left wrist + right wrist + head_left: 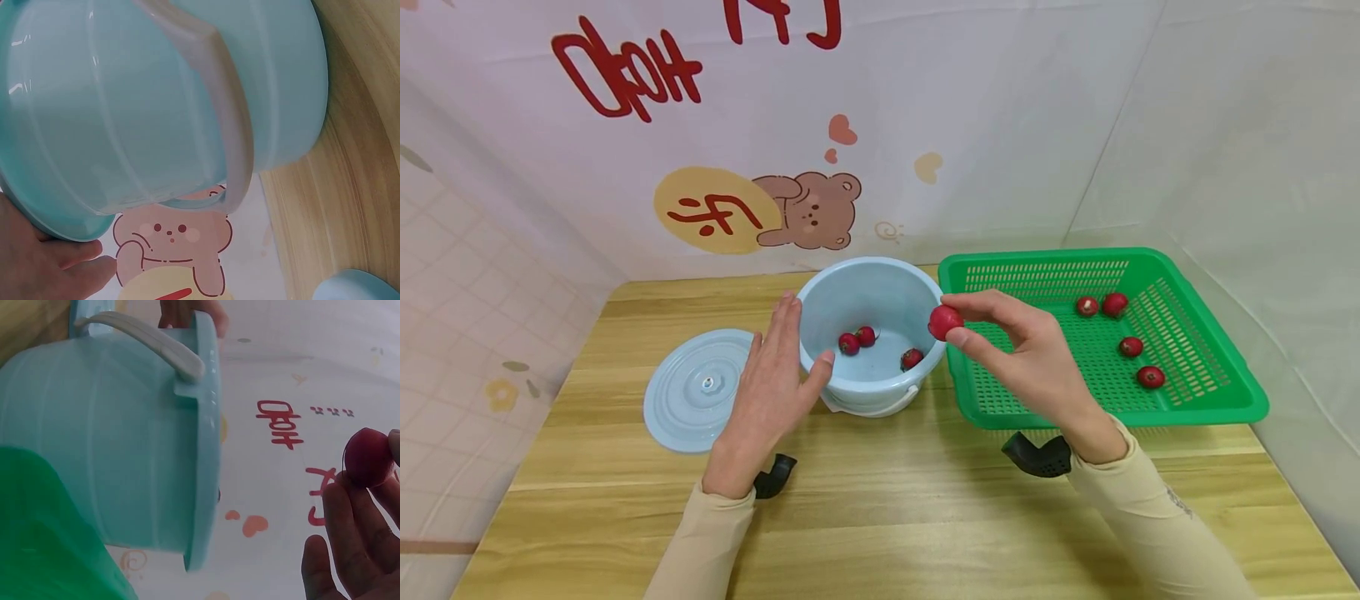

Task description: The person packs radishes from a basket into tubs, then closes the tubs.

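Observation:
Between thumb and fingertips my right hand (1033,354) pinches a red radish (945,322), held at the right rim of a light blue bucket (872,387). The right wrist view shows this radish with a thin root tail, apart from the bucket. Fingers straight, my left hand (775,375) rests against the bucket's left rim. Down inside the bucket lie a pair of radishes (857,339) and a single radish (912,359). Several more, among them one radish (1151,377), lie in a green basket (1255,404) at the right.
A light blue lid (673,400) lies on the wooden table (880,508) left of the bucket, partly behind my left hand. The bucket's pale handle (234,119) hangs down its side. A printed cloth (1000,108) stands behind everything.

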A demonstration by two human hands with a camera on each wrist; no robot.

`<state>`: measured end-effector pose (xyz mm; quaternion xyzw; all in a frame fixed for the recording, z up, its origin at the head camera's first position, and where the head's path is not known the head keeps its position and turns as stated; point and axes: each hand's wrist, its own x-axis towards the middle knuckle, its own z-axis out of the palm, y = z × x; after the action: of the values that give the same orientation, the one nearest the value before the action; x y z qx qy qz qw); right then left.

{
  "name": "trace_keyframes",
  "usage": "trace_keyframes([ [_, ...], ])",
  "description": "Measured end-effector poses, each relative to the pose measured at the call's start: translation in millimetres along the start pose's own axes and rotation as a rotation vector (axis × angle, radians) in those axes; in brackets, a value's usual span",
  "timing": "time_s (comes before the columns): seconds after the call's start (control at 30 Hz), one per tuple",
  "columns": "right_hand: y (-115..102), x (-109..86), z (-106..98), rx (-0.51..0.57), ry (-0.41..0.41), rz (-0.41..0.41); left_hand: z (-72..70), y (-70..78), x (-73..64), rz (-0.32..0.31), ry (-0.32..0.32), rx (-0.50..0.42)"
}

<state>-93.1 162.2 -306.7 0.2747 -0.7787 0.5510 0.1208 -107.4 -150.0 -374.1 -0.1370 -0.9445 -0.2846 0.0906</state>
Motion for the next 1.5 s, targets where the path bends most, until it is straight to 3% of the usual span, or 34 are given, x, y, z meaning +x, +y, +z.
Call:
trace_keyframes([
  [0.3,11.2,3.3,25.6,-0.126,0.001,-0.153,0.1,0.0,0.3,-0.003,-0.007,-0.001],
  [0.5,16.9,4.2,36.0,-0.214,-0.007,-0.202,-0.3,0.4,0.1,-0.011,-0.012,0.0],
  [1.5,28.5,3.2,45.9,-0.417,-0.101,-0.1,0.8,0.6,0.4,-0.008,-0.008,-0.001],
])
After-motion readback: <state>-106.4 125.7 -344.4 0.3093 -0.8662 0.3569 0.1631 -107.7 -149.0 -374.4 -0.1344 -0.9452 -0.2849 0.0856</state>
